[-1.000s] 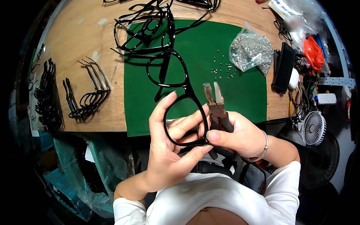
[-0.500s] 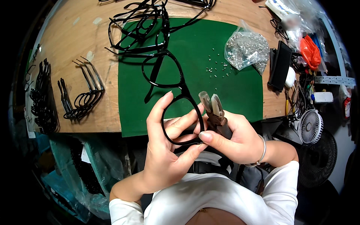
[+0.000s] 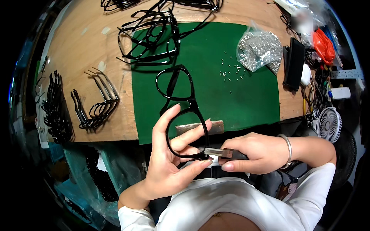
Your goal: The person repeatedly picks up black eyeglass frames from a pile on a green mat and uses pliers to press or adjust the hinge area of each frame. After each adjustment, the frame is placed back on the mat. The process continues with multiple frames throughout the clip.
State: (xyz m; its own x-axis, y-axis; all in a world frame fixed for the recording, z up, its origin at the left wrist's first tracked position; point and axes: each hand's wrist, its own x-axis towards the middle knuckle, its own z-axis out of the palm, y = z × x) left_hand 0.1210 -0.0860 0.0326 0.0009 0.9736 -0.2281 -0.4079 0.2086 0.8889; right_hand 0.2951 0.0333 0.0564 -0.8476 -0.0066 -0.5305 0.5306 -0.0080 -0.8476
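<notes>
Pliers closed on the frame hinge

Left hand pinching black eyeglass frame; right hand clenched around pliers. Best steadied low, near green mat.

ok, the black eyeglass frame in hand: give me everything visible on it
The black eyeglass frame is a glossy, plastic-looking front with two rounded rims joined by a bridge. No lenses are evident. It stands nearly on end over the green mat at the table's near edge, one rim far, one near. The left hand holds the near rim, fingers through the opening. The right hand presses a plier-like tool to the frame's lower corner.
</notes>
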